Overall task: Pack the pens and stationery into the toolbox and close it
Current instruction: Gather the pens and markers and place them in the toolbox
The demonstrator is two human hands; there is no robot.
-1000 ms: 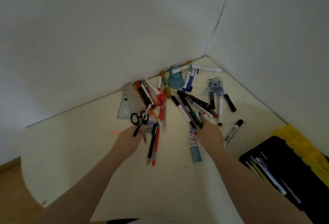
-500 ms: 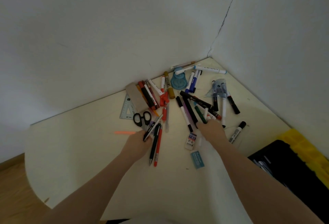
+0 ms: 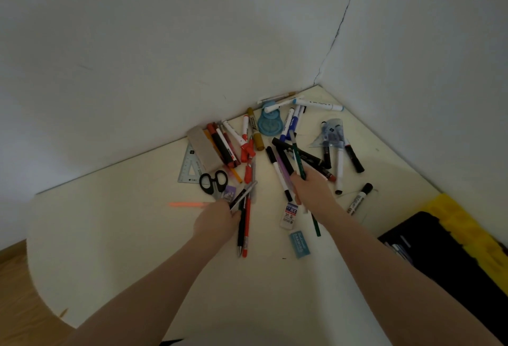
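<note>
While gathering pens, right hand [image 3: 312, 193] pinching a green pen [image 3: 298, 157], shaft pointing away toward the wall; left hand [image 3: 218, 220] gripping a black pen [image 3: 243, 194]; toolbox [image 3: 450, 260] lying open rightward, nearer the right hand.

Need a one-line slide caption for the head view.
Left hand grips a black pen, right hand grips a green pen, over scattered stationery; open toolbox at right.

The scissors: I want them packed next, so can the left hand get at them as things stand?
Probably not right away. The scissors lie bare, just ahead of the left hand, nothing on top, but its fingers already grip pens; those should go first.
</note>
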